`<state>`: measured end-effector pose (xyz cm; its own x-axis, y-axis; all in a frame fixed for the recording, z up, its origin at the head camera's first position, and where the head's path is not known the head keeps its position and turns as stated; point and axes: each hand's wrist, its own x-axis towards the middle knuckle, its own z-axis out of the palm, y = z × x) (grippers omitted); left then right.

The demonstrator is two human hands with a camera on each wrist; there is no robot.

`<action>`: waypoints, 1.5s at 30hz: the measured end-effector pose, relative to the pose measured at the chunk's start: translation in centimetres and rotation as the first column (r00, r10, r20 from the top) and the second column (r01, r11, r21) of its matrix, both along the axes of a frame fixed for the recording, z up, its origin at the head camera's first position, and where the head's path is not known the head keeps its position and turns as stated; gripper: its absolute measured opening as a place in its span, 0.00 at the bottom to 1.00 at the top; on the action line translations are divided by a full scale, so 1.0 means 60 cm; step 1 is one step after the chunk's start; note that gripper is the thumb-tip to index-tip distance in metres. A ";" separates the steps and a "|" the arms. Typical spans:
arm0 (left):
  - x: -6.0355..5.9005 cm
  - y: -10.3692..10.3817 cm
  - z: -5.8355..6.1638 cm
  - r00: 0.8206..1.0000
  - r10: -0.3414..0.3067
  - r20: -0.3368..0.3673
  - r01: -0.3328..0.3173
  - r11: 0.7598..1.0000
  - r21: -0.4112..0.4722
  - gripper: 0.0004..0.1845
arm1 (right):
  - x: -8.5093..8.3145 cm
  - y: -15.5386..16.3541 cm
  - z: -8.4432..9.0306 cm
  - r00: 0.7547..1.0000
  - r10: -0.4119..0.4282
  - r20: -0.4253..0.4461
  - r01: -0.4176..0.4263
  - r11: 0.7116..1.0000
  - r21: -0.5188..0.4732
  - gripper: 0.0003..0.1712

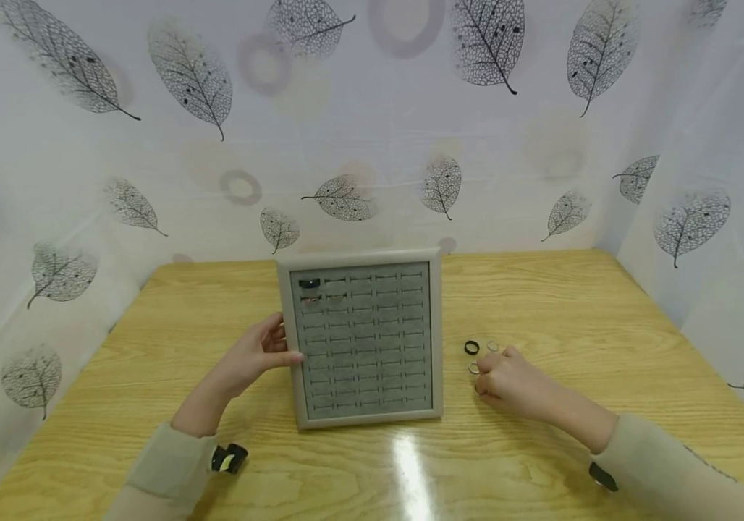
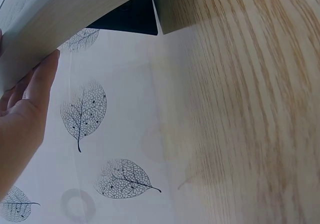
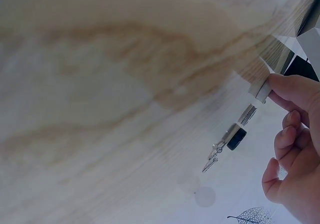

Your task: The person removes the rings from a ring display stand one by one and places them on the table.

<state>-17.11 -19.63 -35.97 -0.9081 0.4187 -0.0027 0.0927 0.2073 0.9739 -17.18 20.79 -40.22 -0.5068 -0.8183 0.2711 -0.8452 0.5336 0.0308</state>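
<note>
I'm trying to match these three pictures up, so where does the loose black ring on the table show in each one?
Head: black ring right of centre, below the middle, just above and left of the right hand.
Left wrist: not in it.
Right wrist: black ring right of centre, below the middle.
Shared landmark: the wood-grain table, in all three.

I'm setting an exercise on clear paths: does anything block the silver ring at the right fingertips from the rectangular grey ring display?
Nothing tall does. A round black ring and a slim silver ring sit on the wood-grain table between the right hand, pinching its ring, and the grey display; lifting should probably clear both.
</note>
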 end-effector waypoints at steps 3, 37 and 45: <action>0.000 0.000 0.000 1.000 0.000 0.002 0.000 1.000 0.002 0.41 | 0.000 0.000 0.000 1.000 0.008 -0.008 -0.009 1.000 -0.007 0.19; 0.003 0.000 0.001 1.000 -0.008 -0.005 0.008 1.000 0.012 0.41 | 0.002 -0.022 0.103 0.968 0.030 -0.247 -0.130 0.909 -0.396 0.26; 0.002 0.001 0.001 1.000 -0.001 -0.005 0.001 1.000 0.010 0.41 | -0.003 -0.054 0.119 0.961 0.079 -0.266 -0.192 0.882 -0.431 0.24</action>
